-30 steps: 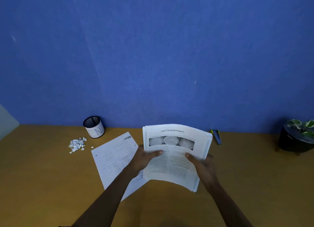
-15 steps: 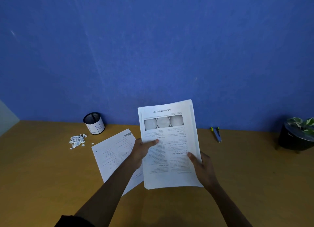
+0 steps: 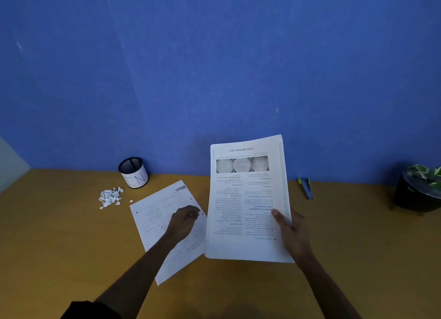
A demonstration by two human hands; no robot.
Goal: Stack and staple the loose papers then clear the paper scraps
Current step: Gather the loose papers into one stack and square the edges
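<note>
A thick stack of printed papers (image 3: 245, 199) is held up off the desk, gripped at its right edge by my right hand (image 3: 292, 232). My left hand (image 3: 185, 222) hovers over or rests on a single loose sheet (image 3: 164, 225) that lies flat on the desk, left of the stack; its fingers are curled and nothing shows in them. A small heap of white paper scraps (image 3: 110, 197) lies farther left. A blue and yellow stapler (image 3: 305, 187) lies near the wall, to the right of the stack.
A black mesh pen cup (image 3: 133, 173) with a white label stands by the wall behind the scraps. A dark pot with a leafy plant (image 3: 418, 192) sits at the far right. The wooden desk (image 3: 59, 242) meets a blue wall.
My left hand has let go of the stack and dropped onto the loose sheet. The stack has shifted right and is held by my right hand alone.
</note>
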